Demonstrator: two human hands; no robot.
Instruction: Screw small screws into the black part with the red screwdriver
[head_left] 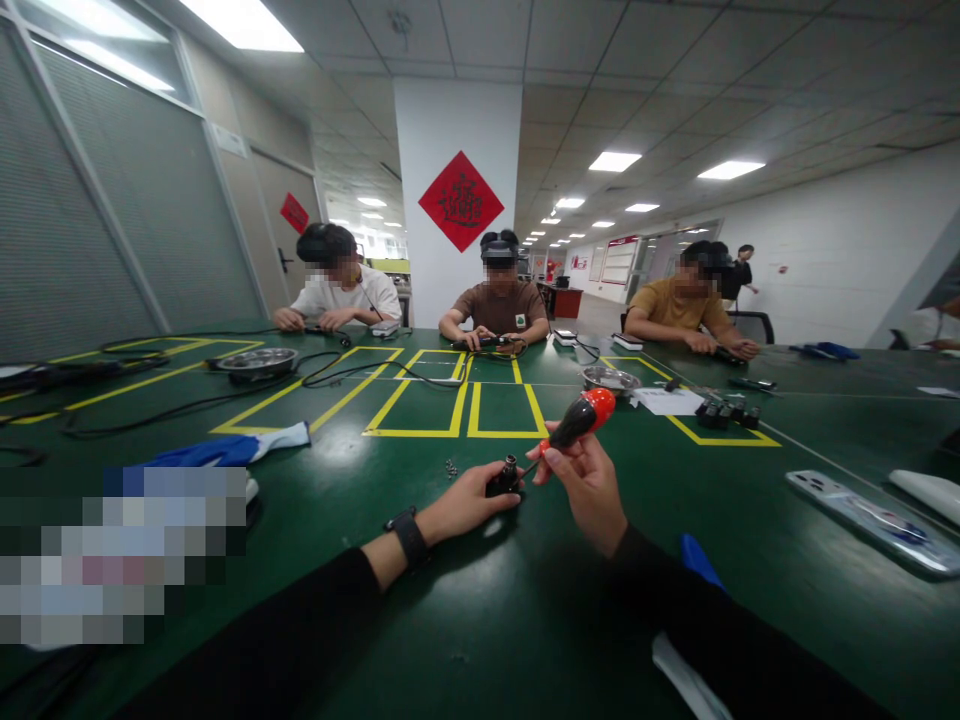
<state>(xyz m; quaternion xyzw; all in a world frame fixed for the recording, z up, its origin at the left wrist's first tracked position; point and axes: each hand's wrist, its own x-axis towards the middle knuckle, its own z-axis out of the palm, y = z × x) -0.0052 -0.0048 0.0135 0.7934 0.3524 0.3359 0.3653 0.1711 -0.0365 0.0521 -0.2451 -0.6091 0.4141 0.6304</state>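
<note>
Two hands busy near the worktop's near edge: left hand (469,505) fingers clamped on a small black part (504,478), right hand (585,480) gripping the screwdriver (579,420), tip at it. Loose screws (451,467) alongside, so seemingly midway.

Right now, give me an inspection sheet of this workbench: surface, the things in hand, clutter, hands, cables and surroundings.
Surface: green table marked with yellow tape rectangles.
Things in hand: small black part standing on the table; screwdriver with black and orange handle, tip angled down at the part.
Clutter: small screws, two metal bowls, blue and white cloth, phone, paper sheet, more black parts.
Hands: left hand holds the black part; right hand grips the screwdriver.
Cables: black cables trailing across the left side.
Surroundings: three seated people opposite, white pillar with red diamond sign, ceiling lights on.
</note>
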